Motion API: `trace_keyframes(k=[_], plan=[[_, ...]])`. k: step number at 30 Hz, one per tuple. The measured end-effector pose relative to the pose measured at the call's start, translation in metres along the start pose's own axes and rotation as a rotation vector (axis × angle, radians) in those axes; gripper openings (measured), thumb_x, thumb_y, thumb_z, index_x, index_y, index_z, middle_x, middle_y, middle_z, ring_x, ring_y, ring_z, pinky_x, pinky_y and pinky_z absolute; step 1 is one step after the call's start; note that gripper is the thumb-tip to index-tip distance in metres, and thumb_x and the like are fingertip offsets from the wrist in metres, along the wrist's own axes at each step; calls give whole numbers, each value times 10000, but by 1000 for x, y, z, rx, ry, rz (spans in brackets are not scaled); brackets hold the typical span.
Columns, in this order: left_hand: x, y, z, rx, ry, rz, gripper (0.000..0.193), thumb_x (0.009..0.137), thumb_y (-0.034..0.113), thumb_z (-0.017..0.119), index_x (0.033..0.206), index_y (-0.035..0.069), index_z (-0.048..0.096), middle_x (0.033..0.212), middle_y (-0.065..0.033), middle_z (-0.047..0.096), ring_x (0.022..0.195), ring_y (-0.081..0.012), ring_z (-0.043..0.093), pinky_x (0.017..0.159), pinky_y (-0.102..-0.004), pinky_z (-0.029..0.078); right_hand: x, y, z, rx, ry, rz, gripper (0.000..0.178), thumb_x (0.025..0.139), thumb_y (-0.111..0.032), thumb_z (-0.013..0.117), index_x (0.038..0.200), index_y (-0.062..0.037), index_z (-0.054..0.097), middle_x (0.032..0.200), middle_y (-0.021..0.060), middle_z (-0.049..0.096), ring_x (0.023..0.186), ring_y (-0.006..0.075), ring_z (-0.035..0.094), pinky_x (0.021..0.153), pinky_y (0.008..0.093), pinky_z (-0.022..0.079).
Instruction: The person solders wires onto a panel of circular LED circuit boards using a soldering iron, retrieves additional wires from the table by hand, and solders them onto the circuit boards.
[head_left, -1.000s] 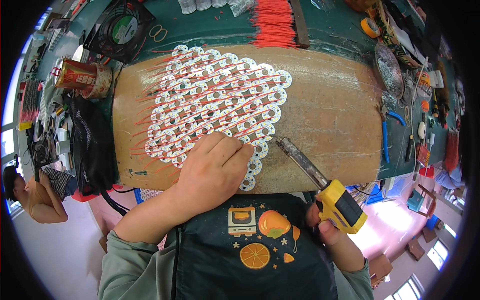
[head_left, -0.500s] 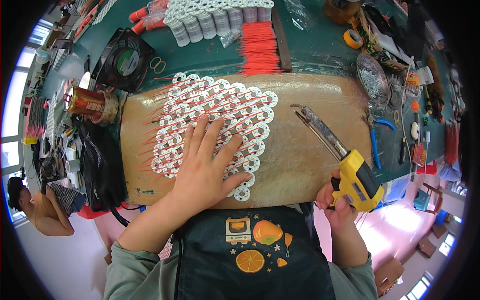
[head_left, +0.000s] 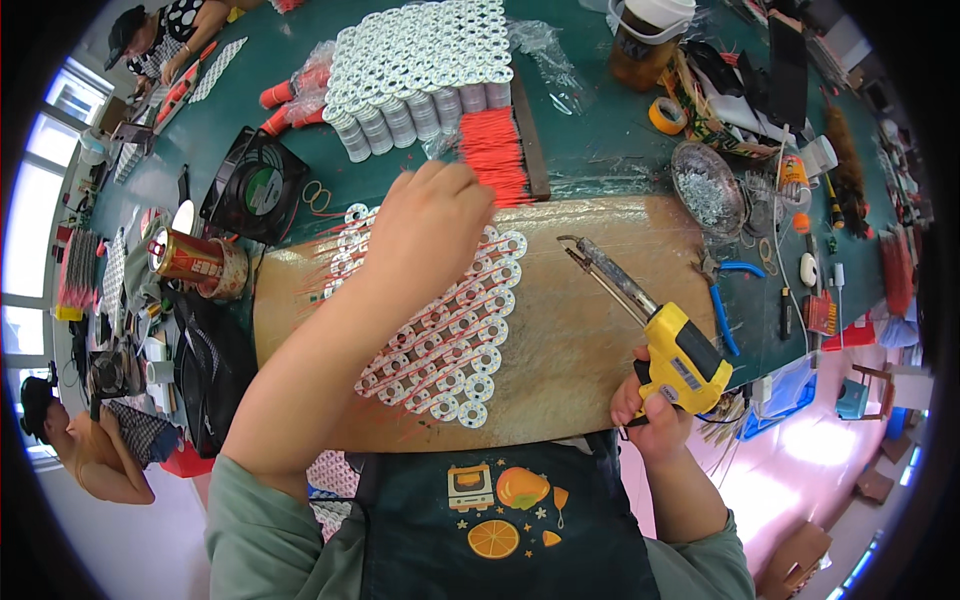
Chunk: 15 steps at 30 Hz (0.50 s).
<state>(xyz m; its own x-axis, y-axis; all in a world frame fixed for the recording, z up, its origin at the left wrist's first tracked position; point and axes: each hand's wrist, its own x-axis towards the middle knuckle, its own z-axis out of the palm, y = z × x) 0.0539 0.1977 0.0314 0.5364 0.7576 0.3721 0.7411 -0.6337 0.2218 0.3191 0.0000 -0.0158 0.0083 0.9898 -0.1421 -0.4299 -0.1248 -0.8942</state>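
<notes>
My right hand (head_left: 655, 415) grips the handle of a yellow and black soldering gun (head_left: 690, 360), its long metal tip pointing up and left over a brown board (head_left: 570, 350). My left hand (head_left: 430, 220) is raised above the far part of the board, knuckles up, fingers curled closed. Its fingertips are hidden, so what they hold, if anything, does not show. Just beyond it lies a bundle of short red wires (head_left: 493, 150). Rows of round white LED circuit boards (head_left: 470, 330), joined with red wires, lie beneath my left hand and forearm, partly covered.
Stacked round white boards (head_left: 420, 60) stand at the back beside a dark bar (head_left: 530, 140). A black fan (head_left: 255, 185) and a red can (head_left: 185, 255) are on the left. Right of the board are a metal bowl (head_left: 708, 188) and blue-handled pliers (head_left: 722, 300). Other people sit far left.
My left hand has lifted off the LED boards and moved away from me toward the red wire bundle, its fingers curling. The soldering gun stays in my right hand. The view has tilted up.
</notes>
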Motion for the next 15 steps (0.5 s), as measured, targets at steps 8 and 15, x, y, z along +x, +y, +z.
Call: trace_keyframes(k=[8,15], plan=[[49,-29,43,389,-38,44,72,788,101,614,823,96,677,893,-37,625,922,-226,601,761,-370,468,-1,0,0,25,-5,12,666,857,-326,716,1344,22,424,707,46,489,573,159,505,541,305,425],[48,-34,48,423,5,105,70,819,143,626,799,100,676,839,-33,619,890,-219,605,756,-366,464,0,-2,1,22,-24,6,664,867,-325,704,1355,20,416,725,46,484,589,154,498,555,302,420]])
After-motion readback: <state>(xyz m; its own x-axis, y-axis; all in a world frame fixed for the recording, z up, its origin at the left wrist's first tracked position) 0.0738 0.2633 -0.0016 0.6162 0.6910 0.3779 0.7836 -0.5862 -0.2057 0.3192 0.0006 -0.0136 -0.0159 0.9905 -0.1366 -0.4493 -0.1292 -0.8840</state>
